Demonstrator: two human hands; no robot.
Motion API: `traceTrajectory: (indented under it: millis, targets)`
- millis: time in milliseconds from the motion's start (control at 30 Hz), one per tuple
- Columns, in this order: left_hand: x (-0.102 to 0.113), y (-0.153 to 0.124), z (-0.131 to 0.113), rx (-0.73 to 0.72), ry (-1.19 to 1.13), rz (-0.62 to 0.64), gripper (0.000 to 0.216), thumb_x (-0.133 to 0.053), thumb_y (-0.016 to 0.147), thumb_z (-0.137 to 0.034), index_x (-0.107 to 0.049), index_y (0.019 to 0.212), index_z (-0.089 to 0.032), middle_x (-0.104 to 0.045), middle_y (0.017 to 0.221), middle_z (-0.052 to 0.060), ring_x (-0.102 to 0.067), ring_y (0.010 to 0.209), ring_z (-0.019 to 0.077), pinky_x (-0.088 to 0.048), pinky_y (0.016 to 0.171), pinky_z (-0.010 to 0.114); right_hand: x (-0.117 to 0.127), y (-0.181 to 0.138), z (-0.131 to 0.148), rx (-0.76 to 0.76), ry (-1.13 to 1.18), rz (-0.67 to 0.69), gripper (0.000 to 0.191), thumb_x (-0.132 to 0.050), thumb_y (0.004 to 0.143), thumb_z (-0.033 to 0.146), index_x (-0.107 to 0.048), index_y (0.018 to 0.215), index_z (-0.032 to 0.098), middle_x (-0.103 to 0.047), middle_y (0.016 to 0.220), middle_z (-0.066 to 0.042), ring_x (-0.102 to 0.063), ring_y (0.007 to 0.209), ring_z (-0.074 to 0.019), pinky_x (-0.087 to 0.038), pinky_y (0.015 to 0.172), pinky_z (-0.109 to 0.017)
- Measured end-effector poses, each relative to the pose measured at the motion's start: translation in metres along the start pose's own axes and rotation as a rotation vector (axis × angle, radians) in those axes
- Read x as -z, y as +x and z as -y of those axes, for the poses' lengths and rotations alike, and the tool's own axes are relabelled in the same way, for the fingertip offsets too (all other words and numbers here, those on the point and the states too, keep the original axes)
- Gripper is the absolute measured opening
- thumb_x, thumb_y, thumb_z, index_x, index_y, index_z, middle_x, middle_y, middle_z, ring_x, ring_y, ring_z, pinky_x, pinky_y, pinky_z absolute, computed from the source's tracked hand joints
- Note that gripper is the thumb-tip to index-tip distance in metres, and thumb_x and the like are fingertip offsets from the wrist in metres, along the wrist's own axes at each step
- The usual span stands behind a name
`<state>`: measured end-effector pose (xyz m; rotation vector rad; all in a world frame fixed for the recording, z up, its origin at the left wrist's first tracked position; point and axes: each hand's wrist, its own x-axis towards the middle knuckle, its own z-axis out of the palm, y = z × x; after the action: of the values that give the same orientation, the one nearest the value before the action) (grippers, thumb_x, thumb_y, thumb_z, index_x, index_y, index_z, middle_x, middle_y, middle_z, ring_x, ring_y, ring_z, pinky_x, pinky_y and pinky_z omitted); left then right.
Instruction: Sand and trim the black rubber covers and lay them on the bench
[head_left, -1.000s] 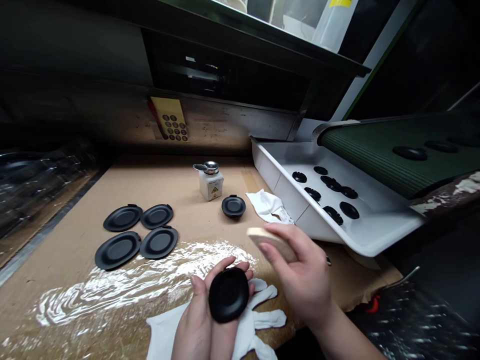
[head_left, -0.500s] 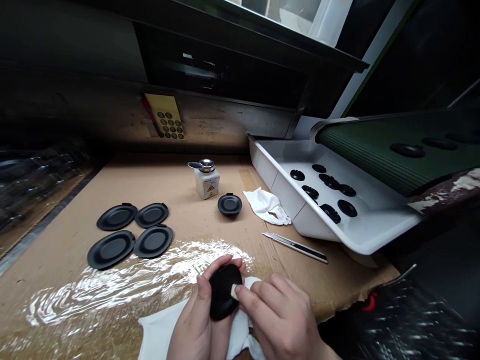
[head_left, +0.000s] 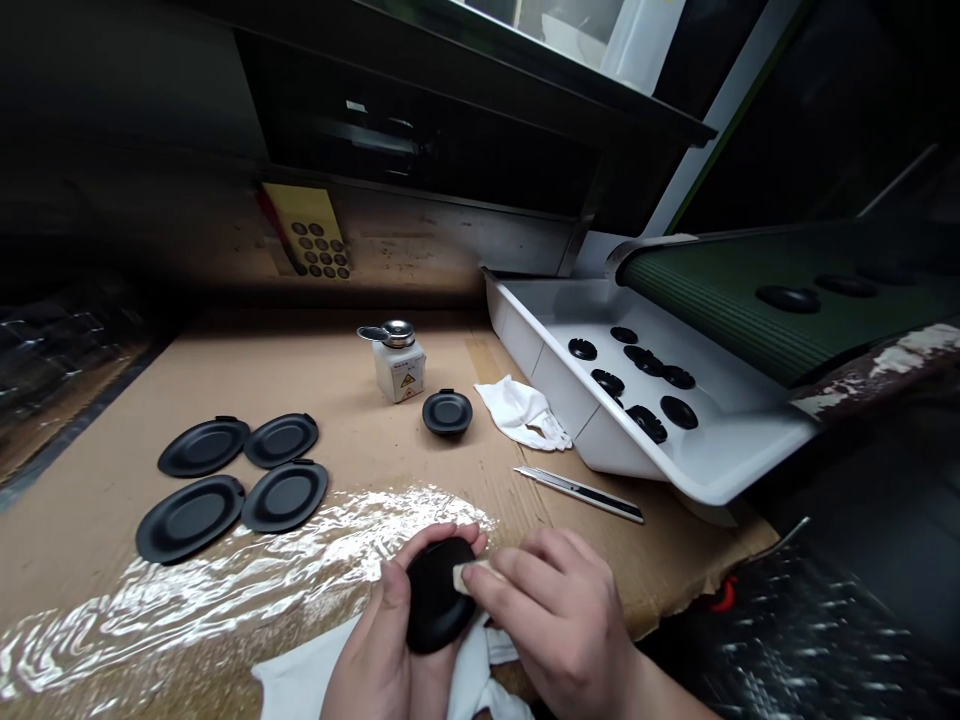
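Held disc (head_left: 435,605) black; pad (head_left: 459,578) cream; tray (head_left: 551,365) white; belt (head_left: 720,312) green; card (head_left: 304,203) yellow, dark-dotted.

Rounded black disc (head_left: 432,612) tilted in the left hand (head_left: 386,645), pale block (head_left: 462,577) in the right hand (head_left: 553,610) against the disc's edge

Bare hands at close quarters: the person's left hand (head_left: 375,655) shows a slender thumb (head_left: 395,595), rounded at the tip, with a smooth, fleshy base, and fingers (head_left: 442,532) of the same narrow build, partly hidden from onlookers. The right hand (head_left: 559,620), equally bare, has a smooth back and a row of softly rounded knuckles (head_left: 551,550), broader than the wrist (head_left: 626,665) below. Beyond that, an uncovered stretch of forearm (head_left: 664,695) is seen. Nails and finer creases are too small to make out from where we stand.
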<state>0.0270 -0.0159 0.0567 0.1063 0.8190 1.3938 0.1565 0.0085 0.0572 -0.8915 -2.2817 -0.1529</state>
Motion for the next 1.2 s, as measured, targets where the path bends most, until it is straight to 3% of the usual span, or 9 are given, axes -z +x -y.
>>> traceTrajectory:
  millis: [200,400,567,700,833,1000,1100,1200]
  targets:
    - [-0.002,-0.001,-0.002,0.031,-0.035,-0.007,0.031,-0.049,0.081,-0.041,-0.067,0.088,-0.017,-0.071,0.092,0.010,-0.062,0.094,0.0247,-0.042,0.091,0.041,-0.001,0.024,-0.015,0.080,0.051,0.061,0.023,-0.041,0.088,0.022,-0.063,0.095,0.021,-0.066,0.080,-0.001,-0.049,0.070,-0.0172,-0.036,0.062,-0.033]
    - [-0.001,-0.003,-0.004,0.051,-0.019,-0.099,0.031,-0.053,0.081,-0.036,-0.063,0.102,-0.015,-0.069,0.103,0.014,-0.061,0.099,0.0272,-0.042,0.093,0.044,0.013,0.020,-0.042,-0.087,0.202,0.018,0.020,-0.046,0.088,0.016,-0.064,0.096,0.020,-0.066,0.083,-0.002,-0.049,0.074,-0.0155,-0.039,0.063,-0.030]
    - [0.002,0.000,-0.002,0.088,-0.026,-0.043,0.035,-0.053,0.079,-0.042,-0.066,0.098,-0.015,-0.071,0.100,0.012,-0.059,0.103,0.0282,-0.037,0.097,0.045,0.016,0.024,-0.030,0.111,0.228,0.167,0.016,-0.049,0.087,0.018,-0.063,0.094,0.023,-0.067,0.088,0.002,-0.049,0.074,-0.0150,-0.040,0.066,-0.031]
    - [0.008,0.006,0.000,0.079,0.000,0.003,0.037,-0.051,0.080,-0.045,-0.068,0.093,-0.015,-0.071,0.098,0.011,-0.055,0.107,0.0293,-0.034,0.099,0.045,0.004,0.028,-0.027,0.164,0.218,0.179,0.016,-0.048,0.088,0.021,-0.063,0.094,0.022,-0.066,0.087,0.002,-0.049,0.075,-0.0156,-0.039,0.066,-0.032]
    - [0.009,0.006,0.001,0.072,0.038,-0.051,0.042,-0.053,0.077,-0.047,-0.065,0.100,-0.014,-0.070,0.100,0.012,-0.056,0.105,0.0289,-0.040,0.093,0.042,0.002,0.024,-0.045,0.089,0.243,0.110,0.018,-0.047,0.088,0.021,-0.064,0.095,0.021,-0.066,0.082,0.000,-0.049,0.072,-0.0142,-0.041,0.064,-0.029]
    - [0.003,0.001,-0.003,0.119,-0.043,-0.082,0.034,-0.050,0.082,-0.038,-0.065,0.099,-0.013,-0.065,0.112,0.015,-0.057,0.106,0.0266,-0.049,0.079,0.035,0.000,0.008,-0.062,-0.139,0.048,-0.008,0.022,-0.047,0.085,0.012,-0.063,0.098,0.019,-0.064,0.084,-0.005,-0.051,0.077,-0.0163,-0.043,0.068,-0.030]
    - [0.002,0.000,-0.005,0.135,-0.069,-0.061,0.034,-0.050,0.082,-0.038,-0.065,0.101,-0.014,-0.065,0.114,0.014,-0.057,0.107,0.0262,-0.047,0.084,0.036,-0.007,0.001,-0.054,-0.214,0.003,-0.010,0.023,-0.046,0.084,0.010,-0.062,0.099,0.018,-0.062,0.090,-0.007,-0.051,0.083,-0.0188,-0.043,0.073,-0.033]
    - [0.006,0.002,-0.004,0.158,-0.095,-0.029,0.040,-0.050,0.081,-0.044,-0.066,0.102,-0.014,-0.066,0.111,0.013,-0.057,0.107,0.0278,-0.038,0.096,0.042,-0.010,0.004,-0.036,-0.257,0.118,0.040,0.019,-0.049,0.083,0.012,-0.061,0.097,0.020,-0.059,0.094,-0.006,-0.051,0.086,-0.0178,-0.044,0.075,-0.031]
